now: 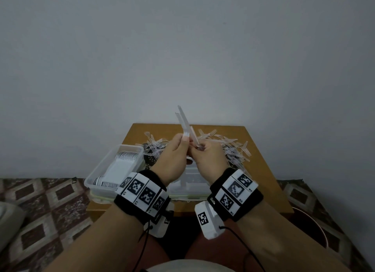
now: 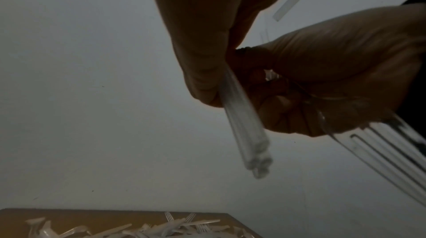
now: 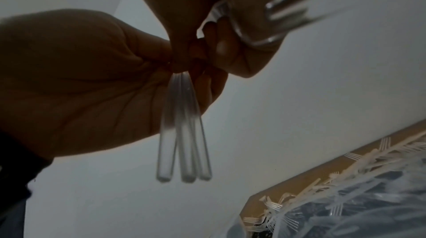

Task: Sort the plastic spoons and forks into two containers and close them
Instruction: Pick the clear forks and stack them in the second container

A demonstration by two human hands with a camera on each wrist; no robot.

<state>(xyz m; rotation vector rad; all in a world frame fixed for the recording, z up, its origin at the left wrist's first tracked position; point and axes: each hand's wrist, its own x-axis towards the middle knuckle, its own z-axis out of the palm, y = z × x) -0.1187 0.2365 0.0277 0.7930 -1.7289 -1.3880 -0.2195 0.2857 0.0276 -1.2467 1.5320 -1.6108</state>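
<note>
Both hands are raised close together over the table. My left hand (image 1: pixel 183 139) pinches a small bundle of clear plastic forks (image 1: pixel 185 122), whose handles (image 3: pixel 184 132) fan out as three. My right hand (image 1: pixel 199 148) grips the fork heads, and the tines (image 2: pixel 392 160) stick out past its fingers. A loose pile of forks (image 1: pixel 233 150) lies on the far half of the table. The clear container (image 1: pixel 129 148) on the left holds stacked white spoons (image 1: pixel 123 162). A second clear container (image 1: pixel 190 182) sits under my wrists, its contents mostly hidden.
The small wooden table (image 1: pixel 269 180) stands against a plain grey wall. A dark plastic bag (image 3: pixel 380 205) lies under the fork pile. Patterned carpet (image 1: pixel 50 200) flanks the table on both sides. My knees are just below its near edge.
</note>
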